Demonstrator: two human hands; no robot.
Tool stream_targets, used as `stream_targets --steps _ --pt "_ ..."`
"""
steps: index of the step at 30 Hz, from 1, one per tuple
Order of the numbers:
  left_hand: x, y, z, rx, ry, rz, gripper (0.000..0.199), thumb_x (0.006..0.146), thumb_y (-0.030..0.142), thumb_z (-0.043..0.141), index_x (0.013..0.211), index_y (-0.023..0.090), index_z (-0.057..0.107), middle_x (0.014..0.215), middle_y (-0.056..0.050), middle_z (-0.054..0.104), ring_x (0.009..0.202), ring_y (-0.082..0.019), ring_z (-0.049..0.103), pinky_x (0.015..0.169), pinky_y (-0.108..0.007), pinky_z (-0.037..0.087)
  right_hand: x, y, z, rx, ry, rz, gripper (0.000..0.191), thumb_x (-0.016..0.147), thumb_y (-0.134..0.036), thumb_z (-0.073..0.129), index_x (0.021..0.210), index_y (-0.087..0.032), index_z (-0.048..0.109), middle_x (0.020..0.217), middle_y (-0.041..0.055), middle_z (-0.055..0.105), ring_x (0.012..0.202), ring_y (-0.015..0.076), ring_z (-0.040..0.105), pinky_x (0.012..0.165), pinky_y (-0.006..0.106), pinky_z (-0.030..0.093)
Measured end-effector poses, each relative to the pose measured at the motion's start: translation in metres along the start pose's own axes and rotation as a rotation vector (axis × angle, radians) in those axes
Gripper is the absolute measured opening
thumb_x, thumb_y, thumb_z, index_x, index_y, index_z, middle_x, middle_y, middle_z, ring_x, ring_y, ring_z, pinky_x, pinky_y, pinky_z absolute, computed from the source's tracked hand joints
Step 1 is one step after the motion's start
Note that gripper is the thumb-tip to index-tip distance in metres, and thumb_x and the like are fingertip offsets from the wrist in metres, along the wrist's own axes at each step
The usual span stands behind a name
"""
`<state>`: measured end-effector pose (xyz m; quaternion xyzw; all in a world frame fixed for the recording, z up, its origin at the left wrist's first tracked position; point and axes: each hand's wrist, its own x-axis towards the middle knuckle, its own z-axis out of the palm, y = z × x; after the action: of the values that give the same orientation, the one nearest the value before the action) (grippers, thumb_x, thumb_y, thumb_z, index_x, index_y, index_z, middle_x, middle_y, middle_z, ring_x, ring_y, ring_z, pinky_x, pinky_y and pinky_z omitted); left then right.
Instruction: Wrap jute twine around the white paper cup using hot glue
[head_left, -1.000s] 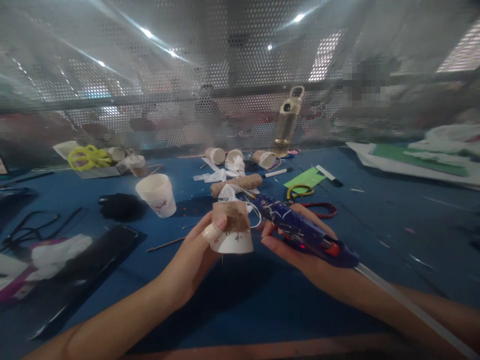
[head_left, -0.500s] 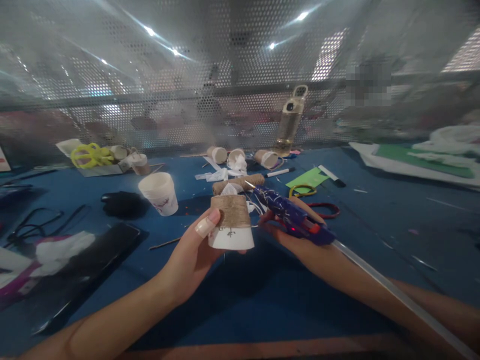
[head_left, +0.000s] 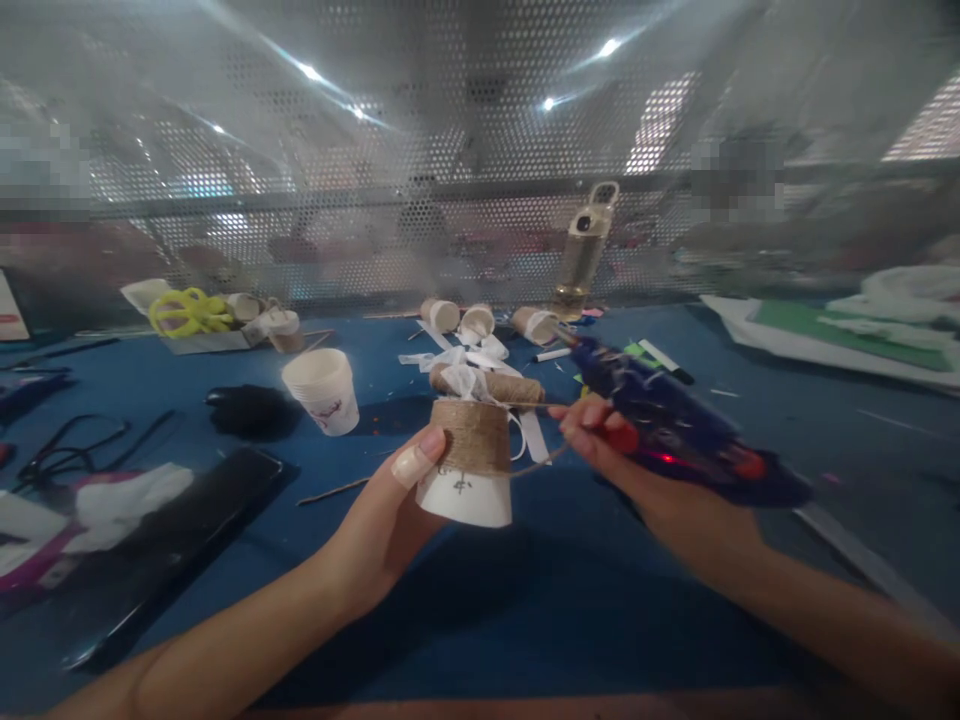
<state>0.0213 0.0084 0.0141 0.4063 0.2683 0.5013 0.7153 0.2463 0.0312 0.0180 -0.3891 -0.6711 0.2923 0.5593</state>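
Note:
My left hand is closed around an upside-down paper cup, whose upper part is wound with brown twine; only the band near its rim shows white, with a small dark mark. A strand of the twine runs from the cup's right side to the fingertips of my right hand. That hand is closed on a dark blue glue gun with a red light, its nozzle pointing up and left, away from the cup. Just behind the cup lie a roll of twine and white strips.
A stack of white paper cups stands to the left. Twine-wrapped cups and a bottle are at the back by the perforated panel. A black phone-like slab lies front left. Green sheets lie right.
My right hand has moved right with the glue gun, whose nozzle has swung away from the cup. The twine strand now stretches between the cup and my right fingertips.

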Motion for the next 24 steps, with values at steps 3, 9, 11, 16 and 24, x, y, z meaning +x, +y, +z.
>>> stream_targets --steps 3,9,11,16,24 --pt "0.004 -0.001 -0.002 0.008 0.051 0.054 0.036 0.097 0.045 0.055 0.111 0.019 0.075 0.096 -0.008 0.073 0.085 -0.022 0.067 0.074 -0.034 0.056 -0.003 -0.008 -0.009 0.107 -0.035 0.001 0.013 0.09 -0.032 0.069 0.087 -0.031 0.057 0.094 -0.002 0.065 0.109 0.0205 0.07 0.111 0.042 0.052" --pt "0.008 0.001 -0.004 0.039 0.235 0.133 0.034 0.092 0.044 0.063 0.112 0.019 0.074 0.102 -0.01 0.074 0.091 -0.025 0.067 0.073 -0.035 0.057 -0.018 -0.01 -0.01 0.094 -0.131 0.029 0.02 0.083 -0.025 0.078 0.089 -0.032 0.06 0.087 -0.0032 0.067 0.084 0.0179 0.07 0.085 0.036 0.061" --pt "0.008 0.003 -0.002 0.037 0.271 0.155 0.033 0.091 0.044 0.064 0.11 0.018 0.074 0.103 -0.009 0.074 0.092 -0.024 0.067 0.072 -0.034 0.056 -0.022 -0.008 -0.007 0.053 -0.177 -0.035 0.019 0.083 -0.024 0.077 0.088 -0.031 0.06 0.086 -0.0019 0.068 0.076 0.0183 0.069 0.074 0.036 0.061" --pt "0.005 0.006 0.0 0.028 0.276 0.187 0.031 0.091 0.042 0.065 0.11 0.02 0.073 0.102 -0.006 0.074 0.089 -0.022 0.067 0.07 -0.033 0.055 -0.022 -0.004 -0.004 -0.041 -0.169 -0.136 0.013 0.087 -0.022 0.069 0.087 -0.032 0.062 0.085 -0.0008 0.069 0.072 0.019 0.067 0.071 0.037 0.059" --pt "0.002 0.005 0.0 0.028 0.3 0.189 0.05 0.085 0.043 0.071 0.13 0.023 0.065 0.113 -0.008 0.076 0.106 -0.028 0.068 0.089 -0.037 0.054 -0.016 -0.006 -0.003 -0.139 -0.264 -0.104 0.017 0.089 -0.02 0.066 0.076 -0.027 0.058 0.074 -0.0029 0.062 0.066 0.0136 0.059 0.061 0.028 0.05"
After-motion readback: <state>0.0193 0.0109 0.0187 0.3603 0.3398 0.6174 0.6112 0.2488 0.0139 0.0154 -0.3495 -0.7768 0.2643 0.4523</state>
